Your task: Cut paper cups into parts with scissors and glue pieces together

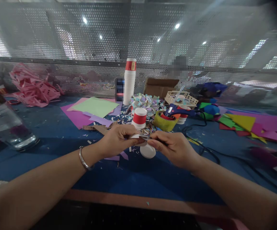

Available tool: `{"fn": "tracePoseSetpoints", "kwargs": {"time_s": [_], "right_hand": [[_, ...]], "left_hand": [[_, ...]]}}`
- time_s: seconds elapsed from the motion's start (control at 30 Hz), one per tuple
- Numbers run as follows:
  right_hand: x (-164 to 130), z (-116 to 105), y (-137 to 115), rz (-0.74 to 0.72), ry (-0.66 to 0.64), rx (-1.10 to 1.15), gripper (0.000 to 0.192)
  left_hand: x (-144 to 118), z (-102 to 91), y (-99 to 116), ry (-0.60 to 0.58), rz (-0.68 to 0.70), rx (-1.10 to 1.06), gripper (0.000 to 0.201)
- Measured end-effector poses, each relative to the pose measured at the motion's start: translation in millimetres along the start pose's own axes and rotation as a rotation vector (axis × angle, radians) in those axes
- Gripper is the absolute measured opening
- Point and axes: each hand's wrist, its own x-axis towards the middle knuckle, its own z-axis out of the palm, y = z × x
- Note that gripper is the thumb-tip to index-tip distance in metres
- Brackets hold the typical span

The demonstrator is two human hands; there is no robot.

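My left hand (116,140), with a bracelet at the wrist, pinches a small white piece of paper or card (136,136) above the table. Closed fingers of my right hand (174,147) meet the piece's right edge. A thin greyish sliver shows at those fingertips, but I cannot make out what it is. Just below the hands lies a round white disc (148,151). Behind them an upside-down red and white paper cup (139,118) stands among paper scraps.
A tall stack of paper cups (129,84) rises at the back. Beside a yellow-green bowl (164,121) rests a dark blue glue gun (176,111), its cable (207,148) trailing right. Coloured paper sheets (95,107) lie left, a clear water container (9,127) farther left.
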Motion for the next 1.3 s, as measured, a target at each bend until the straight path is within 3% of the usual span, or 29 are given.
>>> {"fn": "tracePoseSetpoints", "kwargs": {"time_s": [0.33,1.07,1.3], "right_hand": [[-2.3,0.8,2.2,-0.052,0.006,-0.108,0.039],[-2.7,0.0,1.8,-0.121,0.023,-0.211,0.041],[-3.1,0.7,2.1,-0.109,0.016,-0.195,0.039]], "left_hand": [[0.7,0.2,0.5,-0.042,-0.088,-0.106,0.022],[0.7,-0.2,0.3,-0.046,-0.098,-0.142,0.017],[0.3,0.3,-1.2,-0.038,-0.110,-0.115,0.024]]}}
